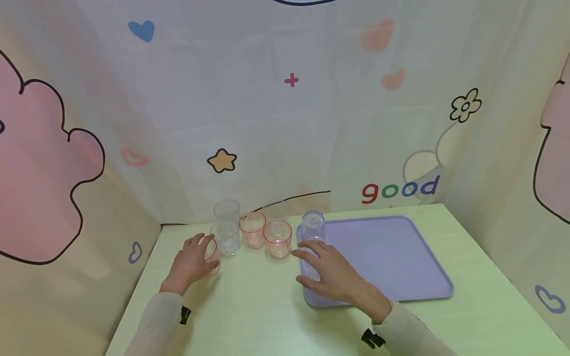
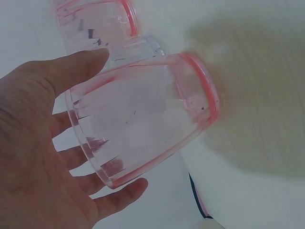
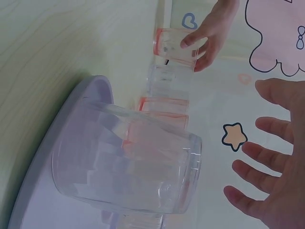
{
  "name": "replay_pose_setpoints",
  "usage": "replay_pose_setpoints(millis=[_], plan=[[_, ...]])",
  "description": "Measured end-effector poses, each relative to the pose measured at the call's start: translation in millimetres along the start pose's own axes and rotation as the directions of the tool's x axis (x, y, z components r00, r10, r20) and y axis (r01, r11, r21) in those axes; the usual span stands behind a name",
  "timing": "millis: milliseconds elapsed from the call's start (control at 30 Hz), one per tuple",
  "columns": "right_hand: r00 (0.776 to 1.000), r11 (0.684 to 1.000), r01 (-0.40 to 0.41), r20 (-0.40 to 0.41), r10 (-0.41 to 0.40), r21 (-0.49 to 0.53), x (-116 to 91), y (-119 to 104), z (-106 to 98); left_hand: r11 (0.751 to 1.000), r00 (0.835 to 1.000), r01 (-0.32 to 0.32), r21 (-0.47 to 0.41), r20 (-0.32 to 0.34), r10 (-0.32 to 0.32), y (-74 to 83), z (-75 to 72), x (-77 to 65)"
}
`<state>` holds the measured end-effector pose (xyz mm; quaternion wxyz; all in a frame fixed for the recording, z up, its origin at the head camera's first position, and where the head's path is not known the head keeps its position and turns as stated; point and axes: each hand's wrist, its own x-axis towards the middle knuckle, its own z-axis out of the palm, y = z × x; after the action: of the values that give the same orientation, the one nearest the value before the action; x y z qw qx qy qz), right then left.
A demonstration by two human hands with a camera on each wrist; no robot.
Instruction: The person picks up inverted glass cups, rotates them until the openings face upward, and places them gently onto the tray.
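My left hand [image 1: 189,264] curls around an upright clear cup with a red rim [image 2: 138,124] at the left end of the row. Its thumb [image 2: 81,67] lies along one side near the rim, with the fingers on the other side. At the tray's left edge, my right hand [image 1: 331,272] hovers with fingers spread beside an upside-down clear glass [image 3: 124,162]. A gap shows between those fingertips and the glass in the right wrist view. Farther back on the purple tray [image 1: 383,257] stands another upside-down clear glass [image 1: 313,227].
Clear glasses [image 1: 229,242] stand just right of my left hand. Two red-rimmed cups, one at the back [image 1: 253,230] and one nearer [image 1: 278,242], stand between them and the tray. A printed cloth [image 1: 267,123] hangs behind the table.
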<state>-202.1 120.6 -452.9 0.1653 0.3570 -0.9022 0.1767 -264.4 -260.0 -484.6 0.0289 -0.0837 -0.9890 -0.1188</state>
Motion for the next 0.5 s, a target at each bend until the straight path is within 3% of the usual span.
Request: replay_pose_setpoints(millis=[500], plan=[[1.000, 1.000, -0.014, -0.009, 0.014, 0.018, 1.9, -4.1, -0.7, 0.999, 0.999, -0.007, -0.049, -0.038, 0.005, -3.4, -1.9, 0.8]])
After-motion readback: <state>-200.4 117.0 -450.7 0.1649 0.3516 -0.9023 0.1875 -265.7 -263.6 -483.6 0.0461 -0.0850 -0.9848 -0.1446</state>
